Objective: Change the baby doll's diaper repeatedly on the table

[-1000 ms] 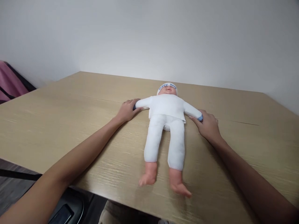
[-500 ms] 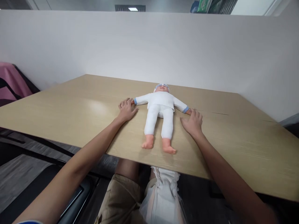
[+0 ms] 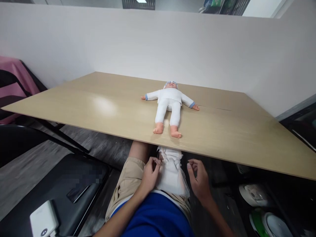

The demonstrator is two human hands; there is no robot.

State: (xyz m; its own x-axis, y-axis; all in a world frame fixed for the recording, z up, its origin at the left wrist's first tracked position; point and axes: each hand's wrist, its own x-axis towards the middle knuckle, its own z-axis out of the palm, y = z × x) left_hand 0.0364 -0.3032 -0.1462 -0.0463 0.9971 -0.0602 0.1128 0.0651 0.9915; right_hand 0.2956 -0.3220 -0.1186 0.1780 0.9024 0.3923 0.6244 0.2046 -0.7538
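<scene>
A baby doll (image 3: 170, 102) in a white top and trousers lies on its back on the table, arms spread and feet towards me. Across my lap rests a white diaper (image 3: 171, 171) with frilled edges. My left hand (image 3: 150, 174) is beside the diaper's left edge, its fingers loosely curled and thumb apart; whether it touches the edge I cannot tell. To the right of the diaper, my right hand (image 3: 198, 179) hovers half open with bent fingers and nothing in it. Neither hand is on the doll.
The wooden table (image 3: 118, 115) reaches back to a white partition (image 3: 138, 42). At my left a black chair seat (image 3: 49, 177) carries a white power bank (image 3: 44, 219) and a dark phone (image 3: 78, 193). Round white items (image 3: 254, 194) sit under the table at right.
Both hands have left the doll's hands and dropped below the table edge, to either side of the diaper. The doll still lies with its arms spread. The view has tilted down.
</scene>
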